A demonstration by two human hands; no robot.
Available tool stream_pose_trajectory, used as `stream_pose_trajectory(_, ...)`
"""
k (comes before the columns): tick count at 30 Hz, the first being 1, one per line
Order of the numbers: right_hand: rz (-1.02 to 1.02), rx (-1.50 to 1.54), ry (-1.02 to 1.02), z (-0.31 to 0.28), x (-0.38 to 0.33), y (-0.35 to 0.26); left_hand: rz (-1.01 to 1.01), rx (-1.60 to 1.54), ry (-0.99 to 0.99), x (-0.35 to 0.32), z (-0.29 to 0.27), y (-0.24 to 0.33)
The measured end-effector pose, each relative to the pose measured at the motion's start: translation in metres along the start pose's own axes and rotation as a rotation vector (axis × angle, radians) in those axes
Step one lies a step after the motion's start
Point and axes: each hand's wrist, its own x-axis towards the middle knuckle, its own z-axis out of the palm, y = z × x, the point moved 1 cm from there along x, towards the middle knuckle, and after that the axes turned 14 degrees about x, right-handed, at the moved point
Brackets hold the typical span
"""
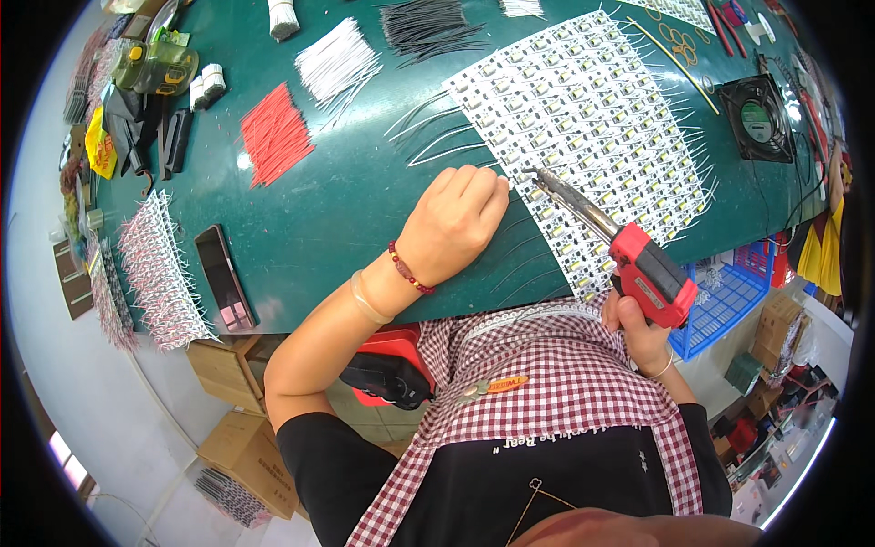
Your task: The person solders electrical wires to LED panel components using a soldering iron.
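My right hand [638,328] grips a red soldering iron [649,272] whose metal tip reaches up-left to the near edge of a large sheet of small white circuit boards [592,118] on the green table. My left hand [458,217], fingers curled, rests on the table beside that sheet's left edge, close to the iron's tip; what it pinches is hidden. Thin dark wires [529,255] lie on the table below the sheet, near both hands.
Bundles of red wires [273,135], white wires [335,64] and black wires [427,25] lie further back. A phone [223,276] lies at the table's near left edge. A small black fan [755,117] sits at right. A blue basket [725,296] and cardboard boxes [239,401] stand below.
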Motion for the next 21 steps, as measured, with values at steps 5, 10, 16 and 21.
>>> stream_pose_trajectory(5,-0.003,0.028,0.023,0.001,-0.001,0.0,0.005,0.069,0.009,0.0,-0.001,-0.001)
stream_pose_trajectory(10,0.007,0.029,0.023,0.001,0.002,0.0,-0.013,0.102,0.021,-0.001,0.0,0.0)
stream_pose_trajectory(16,-0.012,0.071,0.05,0.0,0.003,-0.002,-0.043,0.043,0.162,0.0,-0.01,-0.01)
stream_pose_trajectory(21,0.01,0.102,0.022,0.002,0.009,-0.008,-0.211,0.046,0.091,-0.003,0.002,-0.014)
